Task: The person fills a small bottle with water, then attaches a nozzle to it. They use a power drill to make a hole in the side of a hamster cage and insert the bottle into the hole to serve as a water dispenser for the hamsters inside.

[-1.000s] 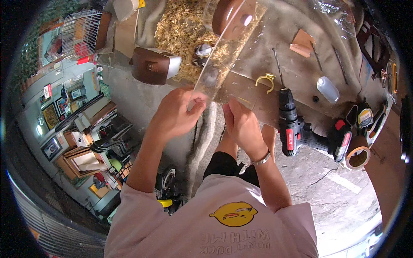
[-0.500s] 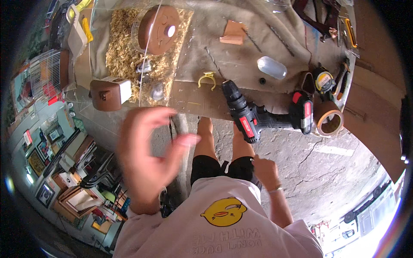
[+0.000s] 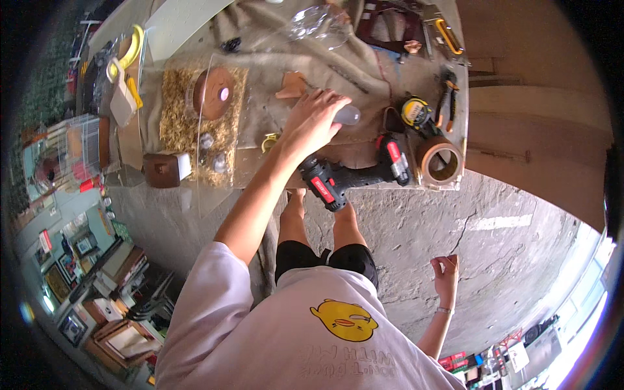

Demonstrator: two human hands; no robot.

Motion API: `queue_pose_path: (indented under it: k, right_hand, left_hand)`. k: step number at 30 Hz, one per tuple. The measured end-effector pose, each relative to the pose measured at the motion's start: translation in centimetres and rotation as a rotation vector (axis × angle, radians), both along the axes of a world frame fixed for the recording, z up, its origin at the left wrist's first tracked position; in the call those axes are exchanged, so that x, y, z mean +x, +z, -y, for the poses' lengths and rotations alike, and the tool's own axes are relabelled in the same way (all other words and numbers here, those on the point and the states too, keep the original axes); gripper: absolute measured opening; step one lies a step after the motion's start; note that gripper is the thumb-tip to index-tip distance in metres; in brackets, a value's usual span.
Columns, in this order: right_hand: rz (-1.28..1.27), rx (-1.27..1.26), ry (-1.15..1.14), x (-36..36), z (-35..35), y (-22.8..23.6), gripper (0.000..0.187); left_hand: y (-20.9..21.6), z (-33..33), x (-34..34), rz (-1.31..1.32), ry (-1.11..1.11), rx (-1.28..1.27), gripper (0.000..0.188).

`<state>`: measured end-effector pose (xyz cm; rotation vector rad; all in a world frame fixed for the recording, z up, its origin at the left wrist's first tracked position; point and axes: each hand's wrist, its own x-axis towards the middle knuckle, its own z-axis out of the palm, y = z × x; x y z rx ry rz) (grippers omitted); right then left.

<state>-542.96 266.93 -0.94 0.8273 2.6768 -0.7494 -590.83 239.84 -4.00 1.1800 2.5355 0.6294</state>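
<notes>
My left hand (image 3: 311, 127) reaches over the cloth-covered bench, thumb and fingers closed around a small clear plastic bottle (image 3: 348, 116). The bottle's rounded end sticks out to the right; its other end is hidden under my palm. Just below the hand lies a black and red cordless drill (image 3: 338, 179), its bit hidden by my forearm. A yellow clip-like ring (image 3: 269, 142) sits left of my wrist. Out to the right, above the concrete floor, my right hand (image 3: 446, 276) has its fingers curled in a pinch. Whatever it may hold is too small to make out.
A clear-walled box with wood shavings (image 3: 170, 110) holds a brown wheel (image 3: 214, 94); a small brown house (image 3: 164, 170) stands at its corner. Toward the bench's right edge are a tape roll (image 3: 426, 162), a tape measure (image 3: 416, 112) and pliers (image 3: 447, 97).
My left hand has moved up from near my body onto the bench and closed on the bottle. My right hand has swung outward to the right. The whole view has shifted.
</notes>
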Motion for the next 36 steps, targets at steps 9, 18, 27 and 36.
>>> queue_pose_path:
  k: [9, 18, 27, 36]
  right_hand:
    - [-0.327, -0.803, -0.653, -3.8, 2.1, -0.1, 0.018]
    - [-0.496, -0.915, -0.278, -17.0, 8.0, 2.2, 0.009]
    - [-0.358, 0.019, 0.371, -36.2, 14.7, -4.0, 0.018]
    - [-0.378, -0.343, 0.243, -35.4, 13.9, -0.9, 0.025]
  left_hand:
    - [-1.0, -2.1, -2.4, 0.135, -0.07, -0.145, 0.049]
    - [0.4, -0.1, -3.1, 0.537, 0.29, -0.093, 0.056]
    - [4.2, 3.0, 0.1, 0.985, 0.6, 0.197, 0.053]
    - [11.6, 4.4, 6.9, 1.338, 0.83, 0.626, 0.036]
